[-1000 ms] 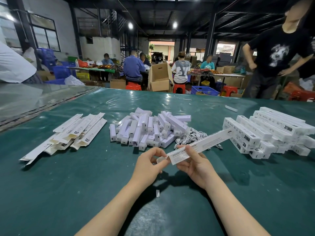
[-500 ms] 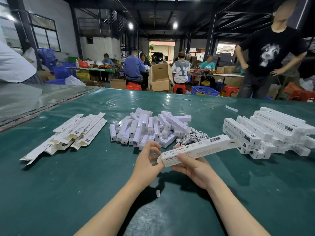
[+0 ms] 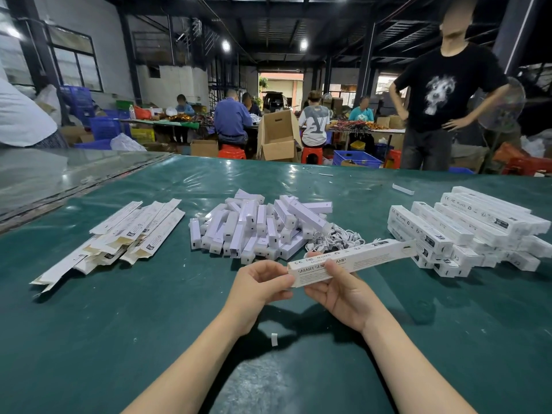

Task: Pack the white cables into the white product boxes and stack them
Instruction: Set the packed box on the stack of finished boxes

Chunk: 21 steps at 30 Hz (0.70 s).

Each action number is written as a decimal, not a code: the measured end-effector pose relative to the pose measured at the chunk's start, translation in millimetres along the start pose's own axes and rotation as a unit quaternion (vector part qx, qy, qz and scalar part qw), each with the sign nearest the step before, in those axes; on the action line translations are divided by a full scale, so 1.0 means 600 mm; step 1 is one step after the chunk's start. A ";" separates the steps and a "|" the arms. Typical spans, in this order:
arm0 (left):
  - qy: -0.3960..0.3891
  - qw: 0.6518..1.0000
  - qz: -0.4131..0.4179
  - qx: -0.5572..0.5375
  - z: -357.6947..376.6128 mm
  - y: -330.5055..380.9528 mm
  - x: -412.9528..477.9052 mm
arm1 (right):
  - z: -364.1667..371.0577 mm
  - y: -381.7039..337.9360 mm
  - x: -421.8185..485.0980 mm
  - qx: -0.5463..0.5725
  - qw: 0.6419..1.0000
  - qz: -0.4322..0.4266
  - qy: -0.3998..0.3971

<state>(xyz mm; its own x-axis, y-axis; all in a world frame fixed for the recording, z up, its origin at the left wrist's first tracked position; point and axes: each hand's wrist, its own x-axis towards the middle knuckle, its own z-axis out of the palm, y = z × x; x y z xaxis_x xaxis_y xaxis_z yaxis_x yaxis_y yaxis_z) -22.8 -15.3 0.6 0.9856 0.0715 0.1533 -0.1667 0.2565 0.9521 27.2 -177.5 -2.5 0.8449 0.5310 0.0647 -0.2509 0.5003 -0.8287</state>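
Far left on the green table [image 3: 119, 339], a loose heap of flattened boxes [image 3: 119, 234] is lying fanned out, their open ends pointing toward the near edge. Right of it, in the middle of the table, a pile of short white units [image 3: 257, 231] is sitting jumbled together, and a tangle of white cables [image 3: 334, 239] is spilling out from that pile's right side, resting on the table just behind the hands.

In front of the pile, the left hand [image 3: 263, 283] is curling its fingers and thumb around the near end of a long white product box [image 3: 358, 258], pinching it at the end flap. The box is hanging above the table, slanting up and away to the right (the lettering on its side is only partly readable). The right hand [image 3: 343, 291] is gripping the same box from beneath, thumb lying across the printed face. A small white scrap [image 3: 274, 339] is lying on the table below the hands.

Further right, a stack of closed boxes [image 3: 466, 228] is lying in several layers, near the held box's far end. Beyond the table's far edge, a person in a black T-shirt [image 3: 442, 94] is standing with hands on hips.
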 end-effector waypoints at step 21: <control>0.188 0.925 0.230 0.235 0.053 0.000 -0.025 | -0.004 0.003 0.003 0.095 0.995 -0.015 -0.028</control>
<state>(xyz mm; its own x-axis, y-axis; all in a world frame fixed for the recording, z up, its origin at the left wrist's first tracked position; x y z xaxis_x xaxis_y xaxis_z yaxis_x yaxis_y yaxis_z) -36.8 -46.8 6.8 0.7188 0.4223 0.5523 -0.4482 -0.3257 0.8325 29.2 -177.3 -5.5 0.8274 0.5480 0.1231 -0.3145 0.6337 -0.7068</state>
